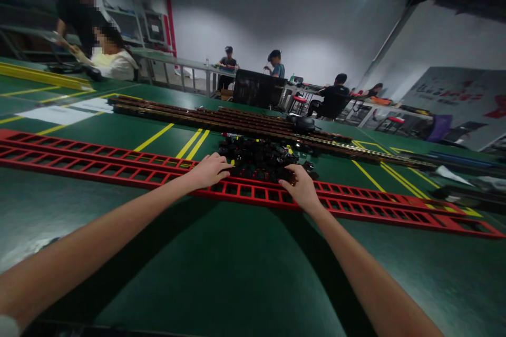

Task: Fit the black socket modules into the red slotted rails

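Note:
A heap of small black parts (259, 155) lies on the green table just behind two long red ladder-like frames (253, 194). My left hand (209, 171) rests over the red frames at the left edge of the heap, thumb and forefinger apart, with nothing visible between them. At the heap's front right is my right hand (301, 185), fingers curved around the near parts with a gap between thumb and forefinger. Its fingertips touch or nearly touch a dark part; no held object can be made out.
Long brown rails (205, 120) lie behind the heap, with a black object (303, 123) on them. White papers (65, 113) and a yellow bar (43, 77) are at the left. Dark strips lie at the right. Several people sit or stand beyond the green table (245, 263).

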Action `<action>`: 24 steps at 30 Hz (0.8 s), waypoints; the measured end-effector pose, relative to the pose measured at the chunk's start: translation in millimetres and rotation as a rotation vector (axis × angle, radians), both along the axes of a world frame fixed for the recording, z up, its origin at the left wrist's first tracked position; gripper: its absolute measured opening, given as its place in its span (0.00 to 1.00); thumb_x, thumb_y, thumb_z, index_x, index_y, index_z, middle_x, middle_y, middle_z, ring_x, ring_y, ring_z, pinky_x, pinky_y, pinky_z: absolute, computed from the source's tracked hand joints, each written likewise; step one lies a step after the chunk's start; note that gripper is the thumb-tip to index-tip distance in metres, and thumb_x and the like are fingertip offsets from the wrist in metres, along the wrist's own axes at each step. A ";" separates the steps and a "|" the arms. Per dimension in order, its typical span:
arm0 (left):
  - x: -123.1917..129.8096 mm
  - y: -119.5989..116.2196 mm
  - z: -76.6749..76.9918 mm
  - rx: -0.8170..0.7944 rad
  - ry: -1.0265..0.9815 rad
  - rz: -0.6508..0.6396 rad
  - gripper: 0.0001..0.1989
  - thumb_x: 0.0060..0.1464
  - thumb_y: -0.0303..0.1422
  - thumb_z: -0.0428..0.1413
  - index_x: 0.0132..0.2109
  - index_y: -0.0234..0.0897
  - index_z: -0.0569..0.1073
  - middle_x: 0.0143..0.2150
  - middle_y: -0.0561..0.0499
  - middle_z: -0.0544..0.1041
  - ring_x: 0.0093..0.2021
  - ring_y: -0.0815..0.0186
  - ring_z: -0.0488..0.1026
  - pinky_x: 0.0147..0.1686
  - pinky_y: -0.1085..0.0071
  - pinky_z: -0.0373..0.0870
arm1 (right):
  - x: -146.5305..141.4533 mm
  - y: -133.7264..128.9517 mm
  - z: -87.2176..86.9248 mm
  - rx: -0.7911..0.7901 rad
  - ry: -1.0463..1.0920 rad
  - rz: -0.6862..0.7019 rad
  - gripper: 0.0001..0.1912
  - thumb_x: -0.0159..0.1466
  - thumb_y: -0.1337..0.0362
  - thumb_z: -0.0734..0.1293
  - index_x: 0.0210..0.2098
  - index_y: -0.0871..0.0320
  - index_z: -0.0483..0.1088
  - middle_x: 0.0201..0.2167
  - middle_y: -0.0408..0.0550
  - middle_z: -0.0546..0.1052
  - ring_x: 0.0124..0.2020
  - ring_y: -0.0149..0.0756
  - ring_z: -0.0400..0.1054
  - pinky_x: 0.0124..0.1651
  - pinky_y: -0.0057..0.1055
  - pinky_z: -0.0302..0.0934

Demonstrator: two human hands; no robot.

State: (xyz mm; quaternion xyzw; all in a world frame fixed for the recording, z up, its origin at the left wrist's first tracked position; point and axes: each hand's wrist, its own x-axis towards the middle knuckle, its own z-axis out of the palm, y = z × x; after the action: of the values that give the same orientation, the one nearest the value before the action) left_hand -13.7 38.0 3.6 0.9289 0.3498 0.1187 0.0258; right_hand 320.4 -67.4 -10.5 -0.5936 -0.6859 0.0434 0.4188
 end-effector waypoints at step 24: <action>-5.8 2.2 -15.2 0.001 -0.150 -0.026 0.22 0.69 0.41 0.48 0.60 0.34 0.77 0.56 0.40 0.76 0.53 0.55 0.68 0.57 0.56 0.67 | 6.1 -4.6 8.8 -0.143 -0.288 -0.134 0.21 0.65 0.50 0.71 0.50 0.59 0.76 0.44 0.58 0.81 0.44 0.49 0.76 0.51 0.44 0.70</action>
State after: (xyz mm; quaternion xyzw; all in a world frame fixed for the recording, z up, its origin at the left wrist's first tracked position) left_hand -19.5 40.2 -11.6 0.9218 0.3348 0.1880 0.0530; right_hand 326.5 -71.9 -1.7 -0.6663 -0.6929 -0.0211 0.2748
